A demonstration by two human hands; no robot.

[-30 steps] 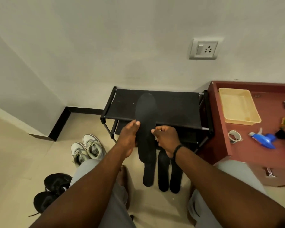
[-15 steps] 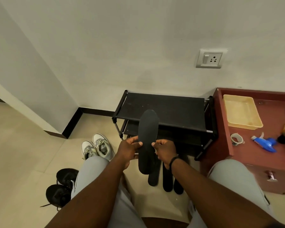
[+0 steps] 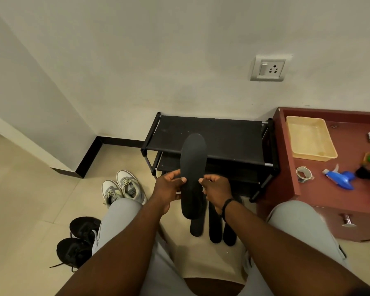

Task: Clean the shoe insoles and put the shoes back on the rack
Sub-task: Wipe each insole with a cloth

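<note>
I hold a black insole (image 3: 193, 167) upright in front of the black shoe rack (image 3: 212, 133). My left hand (image 3: 169, 186) grips its left edge and my right hand (image 3: 217, 189) pinches its right edge. Three more black insoles (image 3: 215, 231) lie side by side on the floor below it, partly hidden by the held one and my right wrist. A pair of grey sneakers (image 3: 124, 186) stands on the floor left of the rack. A pair of black shoes (image 3: 77, 242) sits nearer me on the left, beside my left knee.
A low maroon cabinet (image 3: 308, 199) stands right of the rack, carrying a yellow tray (image 3: 310, 139), a tape roll (image 3: 303, 174), a blue spray bottle (image 3: 342, 178) and small items. A wall corner juts out at the left. A socket (image 3: 268, 68) is on the wall.
My head has tilted up, so more wall shows. The insole has come down a little and closer to me, held by both hands throughout.
</note>
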